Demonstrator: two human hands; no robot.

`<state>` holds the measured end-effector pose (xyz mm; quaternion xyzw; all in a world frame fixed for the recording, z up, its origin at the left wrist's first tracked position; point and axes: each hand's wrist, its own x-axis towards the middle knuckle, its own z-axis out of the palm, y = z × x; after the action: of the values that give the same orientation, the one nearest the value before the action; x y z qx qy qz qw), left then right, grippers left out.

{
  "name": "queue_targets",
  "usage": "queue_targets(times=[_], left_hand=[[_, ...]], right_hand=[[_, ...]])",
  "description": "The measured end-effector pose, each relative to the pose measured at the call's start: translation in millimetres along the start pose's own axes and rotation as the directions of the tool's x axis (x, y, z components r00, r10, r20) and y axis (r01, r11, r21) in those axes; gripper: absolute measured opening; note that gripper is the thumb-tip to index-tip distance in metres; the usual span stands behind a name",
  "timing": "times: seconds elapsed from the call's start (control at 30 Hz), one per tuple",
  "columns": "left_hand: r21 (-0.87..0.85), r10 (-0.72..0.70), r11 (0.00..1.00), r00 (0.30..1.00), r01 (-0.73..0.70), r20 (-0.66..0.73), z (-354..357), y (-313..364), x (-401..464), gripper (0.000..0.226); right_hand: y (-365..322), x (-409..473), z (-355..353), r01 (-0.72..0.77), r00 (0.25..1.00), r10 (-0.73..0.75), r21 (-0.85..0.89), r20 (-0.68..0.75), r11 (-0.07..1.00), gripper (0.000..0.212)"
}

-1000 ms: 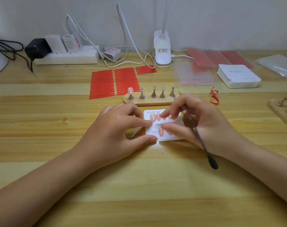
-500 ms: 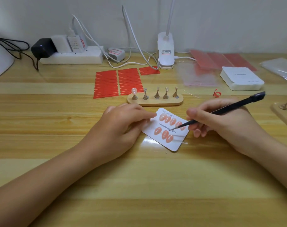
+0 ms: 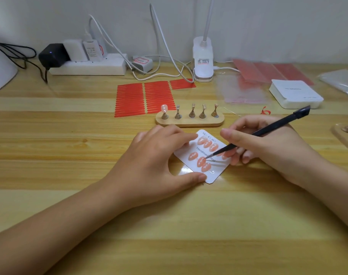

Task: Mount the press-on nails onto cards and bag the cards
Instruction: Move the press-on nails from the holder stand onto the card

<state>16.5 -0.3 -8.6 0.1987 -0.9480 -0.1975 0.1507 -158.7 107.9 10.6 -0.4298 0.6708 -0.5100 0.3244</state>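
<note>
Mounting step. The left hand [image 3: 149,163] spreads forefinger and thumb on the card [image 3: 212,175], mid-table, pinning it. The right hand [image 3: 268,147] pinches a black tool [image 3: 268,130], its tip on a mounted nail [image 3: 201,161]. One nail [image 3: 164,108] waits on the wooden stand [image 3: 189,122]; next, likely transfer it.

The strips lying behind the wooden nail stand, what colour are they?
The strips are bright red, set in neat columns; the head view shows them best.
</note>
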Motion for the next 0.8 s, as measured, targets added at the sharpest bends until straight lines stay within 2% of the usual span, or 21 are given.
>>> queue_targets(times=[0.4, 0.67, 0.8], left_hand=[[-0.029, -0.052, 0.998, 0.998, 0.054, 0.044, -0.1, 3.6, 1.4, 0.078], [-0.030, -0.064, 0.997, 0.997, 0.066, 0.049, 0.6, 3.5, 2.5, 0.074], [-0.033, -0.069, 0.997, 0.997, 0.070, 0.047, 0.6, 4.0, 2.9, 0.071]], right_hand=[[-1.8, 4.0, 0.2, -0.015, 0.999, 0.011, 0.070, 0.051, 0.997, 0.026], [-0.9, 3.8, 0.8, 0.060, 0.995, -0.065, 0.068, 0.077, 0.996, 0.013], [-0.9, 2.3, 1.0, 0.104, 0.991, -0.108, 0.048, 0.074, 0.993, 0.013]])
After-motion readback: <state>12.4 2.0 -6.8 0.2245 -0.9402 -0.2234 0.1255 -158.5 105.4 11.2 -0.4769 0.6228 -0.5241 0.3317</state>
